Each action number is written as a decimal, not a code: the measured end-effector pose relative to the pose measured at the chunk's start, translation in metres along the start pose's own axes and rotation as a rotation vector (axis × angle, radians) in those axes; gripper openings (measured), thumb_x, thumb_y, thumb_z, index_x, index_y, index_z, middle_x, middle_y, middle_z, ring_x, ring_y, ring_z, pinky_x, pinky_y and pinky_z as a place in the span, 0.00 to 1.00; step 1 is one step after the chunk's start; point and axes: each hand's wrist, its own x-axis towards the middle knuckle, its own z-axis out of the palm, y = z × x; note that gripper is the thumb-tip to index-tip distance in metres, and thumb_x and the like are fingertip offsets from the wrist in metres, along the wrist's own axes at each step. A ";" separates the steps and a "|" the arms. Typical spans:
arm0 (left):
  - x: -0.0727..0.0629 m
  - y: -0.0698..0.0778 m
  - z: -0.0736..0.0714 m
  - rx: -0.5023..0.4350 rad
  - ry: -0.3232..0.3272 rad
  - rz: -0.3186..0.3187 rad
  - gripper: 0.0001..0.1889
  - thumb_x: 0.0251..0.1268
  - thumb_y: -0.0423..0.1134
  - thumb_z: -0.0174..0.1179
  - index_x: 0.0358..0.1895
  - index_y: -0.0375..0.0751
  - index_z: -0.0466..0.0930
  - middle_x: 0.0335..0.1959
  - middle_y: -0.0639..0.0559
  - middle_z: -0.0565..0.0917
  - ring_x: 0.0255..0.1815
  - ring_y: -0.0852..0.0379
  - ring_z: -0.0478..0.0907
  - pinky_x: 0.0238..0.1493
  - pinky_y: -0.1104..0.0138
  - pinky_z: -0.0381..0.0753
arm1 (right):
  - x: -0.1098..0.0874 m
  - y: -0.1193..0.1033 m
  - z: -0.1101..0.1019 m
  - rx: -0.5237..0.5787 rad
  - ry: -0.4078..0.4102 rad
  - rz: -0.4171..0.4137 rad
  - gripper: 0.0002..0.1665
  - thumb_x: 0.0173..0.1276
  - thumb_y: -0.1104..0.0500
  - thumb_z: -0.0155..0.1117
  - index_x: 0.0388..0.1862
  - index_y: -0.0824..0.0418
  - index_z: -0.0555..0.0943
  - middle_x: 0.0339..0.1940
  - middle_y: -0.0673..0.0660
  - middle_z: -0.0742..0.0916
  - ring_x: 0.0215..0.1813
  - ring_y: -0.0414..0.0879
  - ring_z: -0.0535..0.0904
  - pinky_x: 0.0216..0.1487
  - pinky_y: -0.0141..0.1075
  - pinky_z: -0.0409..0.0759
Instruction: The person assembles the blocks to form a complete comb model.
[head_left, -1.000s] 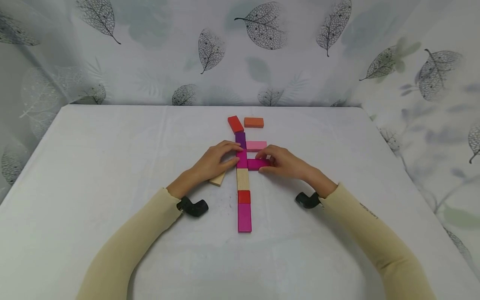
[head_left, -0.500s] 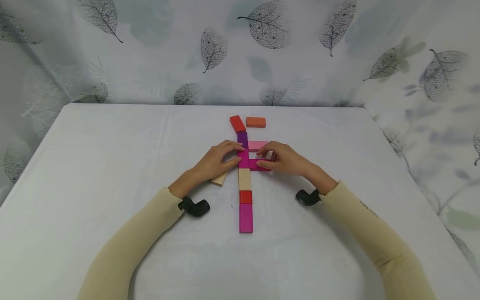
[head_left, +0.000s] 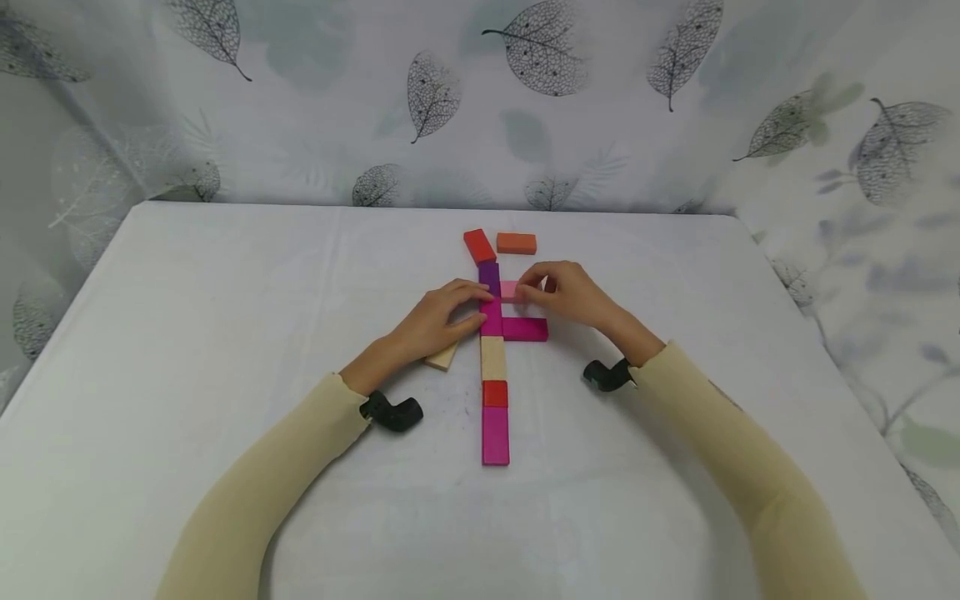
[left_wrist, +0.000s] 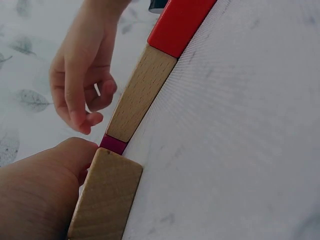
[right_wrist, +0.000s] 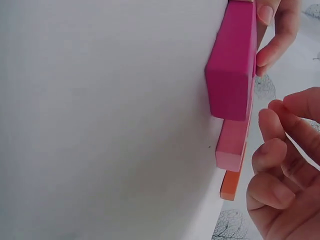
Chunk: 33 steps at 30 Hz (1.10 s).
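In the head view, a column of coloured wooden blocks runs up the table. My left hand (head_left: 437,318) rests its fingertips and thumb against the left side of the magenta block (head_left: 491,319) and the purple block (head_left: 488,276). Over the pink block (head_left: 508,292), my right hand (head_left: 564,292) hovers, its thumb and index fingertips close together. The right wrist view shows nothing between those fingertips (right_wrist: 275,107). A second magenta block (head_left: 526,329) juts right from the column, touched by neither hand.
Below lie a plain wooden block (head_left: 493,358), a red block (head_left: 495,393) and another magenta block (head_left: 495,437). A tilted red block (head_left: 479,246) and an orange block (head_left: 517,243) sit at the far end. Beside my left hand lies a loose wooden block (head_left: 442,358).
My right hand has let go of the side magenta block and moved away from me, over the pink block. The left hand keeps its place on the column.
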 end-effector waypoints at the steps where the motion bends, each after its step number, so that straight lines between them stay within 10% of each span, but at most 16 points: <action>1: 0.000 0.000 0.000 0.002 -0.003 -0.001 0.18 0.68 0.37 0.61 0.59 0.39 0.78 0.62 0.45 0.76 0.66 0.51 0.70 0.69 0.59 0.66 | 0.003 -0.001 0.000 0.005 0.009 0.012 0.12 0.69 0.61 0.63 0.46 0.67 0.84 0.39 0.60 0.86 0.33 0.49 0.74 0.33 0.34 0.73; 23: -0.002 -0.001 -0.002 -0.009 -0.006 0.001 0.18 0.68 0.37 0.60 0.59 0.39 0.78 0.61 0.45 0.76 0.66 0.51 0.70 0.68 0.57 0.67 | 0.055 0.001 -0.006 0.043 -0.010 -0.088 0.12 0.67 0.65 0.65 0.47 0.68 0.82 0.45 0.63 0.83 0.43 0.53 0.77 0.45 0.37 0.76; 33: -0.001 -0.001 -0.002 -0.002 -0.021 -0.011 0.19 0.68 0.38 0.60 0.60 0.40 0.77 0.62 0.46 0.75 0.66 0.52 0.70 0.68 0.58 0.67 | 0.069 0.000 -0.004 0.062 -0.005 0.012 0.15 0.70 0.63 0.61 0.53 0.66 0.80 0.52 0.62 0.81 0.26 0.55 0.77 0.28 0.29 0.74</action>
